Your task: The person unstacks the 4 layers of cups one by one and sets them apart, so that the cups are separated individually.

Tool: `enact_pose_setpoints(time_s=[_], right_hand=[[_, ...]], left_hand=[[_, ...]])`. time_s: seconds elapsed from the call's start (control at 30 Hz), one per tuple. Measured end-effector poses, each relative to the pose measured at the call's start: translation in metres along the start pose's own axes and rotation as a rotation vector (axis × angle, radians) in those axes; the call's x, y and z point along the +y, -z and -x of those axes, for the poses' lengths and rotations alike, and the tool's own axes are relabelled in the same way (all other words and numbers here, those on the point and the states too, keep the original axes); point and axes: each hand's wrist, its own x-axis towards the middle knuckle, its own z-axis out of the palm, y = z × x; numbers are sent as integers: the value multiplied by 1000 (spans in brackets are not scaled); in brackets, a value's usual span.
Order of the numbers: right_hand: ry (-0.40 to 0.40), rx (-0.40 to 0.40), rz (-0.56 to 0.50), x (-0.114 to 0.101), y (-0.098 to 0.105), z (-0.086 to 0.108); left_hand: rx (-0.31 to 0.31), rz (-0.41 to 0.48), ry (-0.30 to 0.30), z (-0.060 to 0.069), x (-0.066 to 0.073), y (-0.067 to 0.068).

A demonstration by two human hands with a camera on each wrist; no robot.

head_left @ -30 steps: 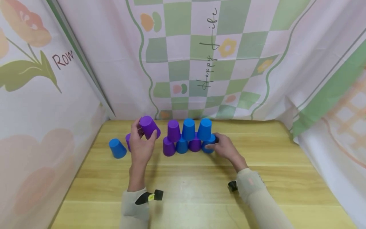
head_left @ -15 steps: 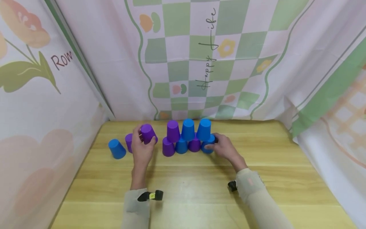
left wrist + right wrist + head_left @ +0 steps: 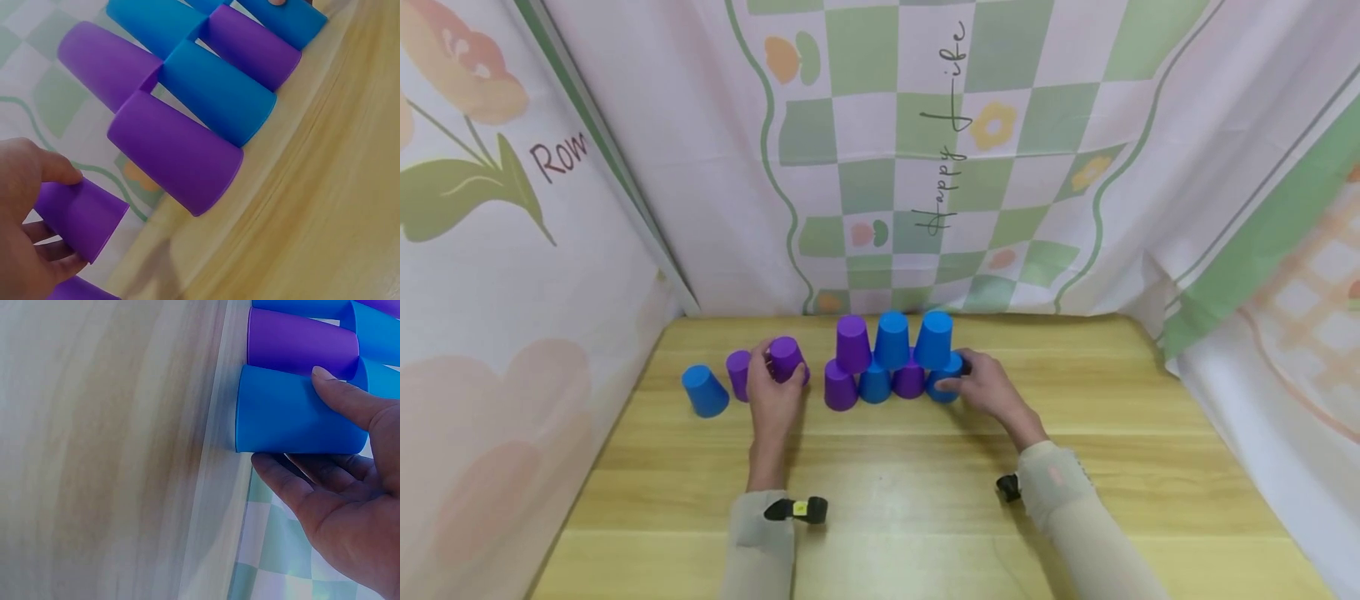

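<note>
From the head view's centre, a flower-printed cloth [image 3: 467, 333] hangs at 9 o'clock, a checked curtain [image 3: 1000, 179] at 12, and a wood-grain table [image 3: 880, 517] spreads at 6. Left to right come a lone blue cup [image 3: 705, 392] and the left hand [image 3: 775, 404] pinching a purple cup [image 3: 784, 356] at 8, the two-tier cup wall [image 3: 891, 346] at 6, and the right hand [image 3: 988, 385] gripping the end cup [image 3: 281, 412] at 4. Only the wrist views show the fingers [image 3: 55, 251] behind each held cup.
</note>
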Motion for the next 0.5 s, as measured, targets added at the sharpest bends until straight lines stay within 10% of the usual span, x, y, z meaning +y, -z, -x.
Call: enact_pose_setpoints(time_s=[0.5], right_hand=[[-13,-7,6,0,-1,0]], left_hand=[[45,-35,46,-3,-11,-7]])
